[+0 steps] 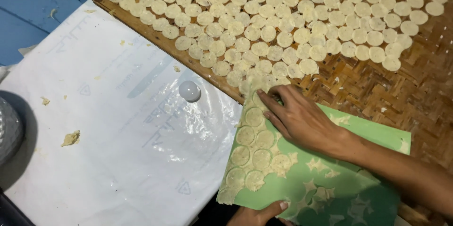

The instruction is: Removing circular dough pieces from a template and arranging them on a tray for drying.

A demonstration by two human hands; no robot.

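A green sheet (349, 183) lies tilted over the edge of a woven bamboo tray (377, 89). It carries rows of cut round dough discs (255, 136) on its left side and leftover dough scraps (316, 164) on its right. My right hand (302, 120) rests on the sheet's upper part, with thumb and fingertips pinching a dough disc (258, 99) at the top corner next to the tray. My left hand (259, 215) grips the sheet's bottom edge, thumb on top. Many pale dough discs (283, 13) cover the tray in close rows.
A clear plastic sheet (108, 127) covers a white surface on the left. On it sit a small round white cap (189, 90) and a dough lump (71, 138). A grey rounded object (9, 129) is at the left edge, and blue boards (33, 4) lie beyond.
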